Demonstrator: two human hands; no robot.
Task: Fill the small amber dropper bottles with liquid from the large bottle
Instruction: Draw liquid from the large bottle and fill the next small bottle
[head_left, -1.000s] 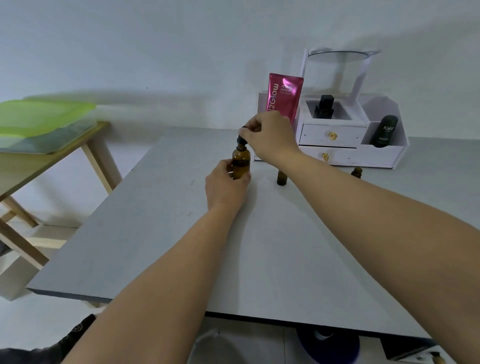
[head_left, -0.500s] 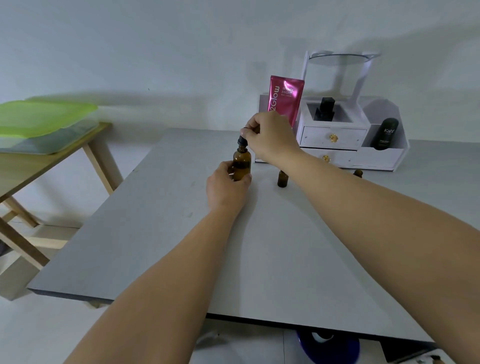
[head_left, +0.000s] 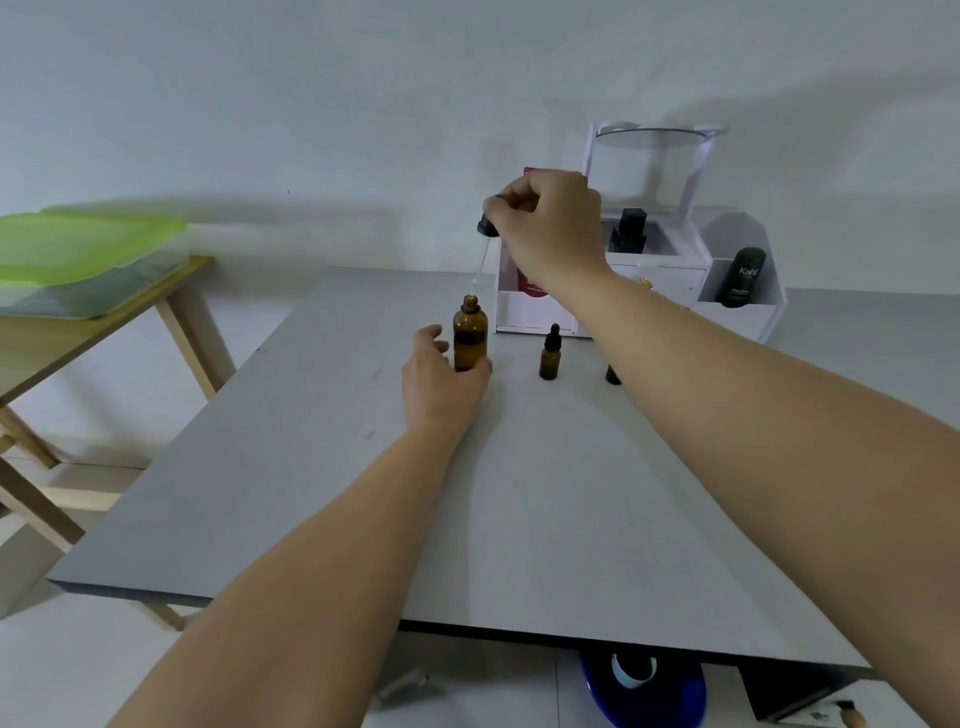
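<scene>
Grey table (head_left: 519, 530), left hand (head_left: 441, 387) holding upright large bottle (head_left: 470, 332), right hand (head_left: 550, 228) pinching dropper (head_left: 487, 227), tip down above neck

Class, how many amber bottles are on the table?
3: large bottle in the left hand, small dropper bottle right of it, second small bottle mostly hidden behind the right forearm.

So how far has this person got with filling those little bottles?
Barely begun. Done: the large bottle is open. In hand: the left hand steadies it while the right hand holds its dropper above the neck. Left: the small bottle is still capped; a second small bottle sits half hidden behind the forearm.
</scene>
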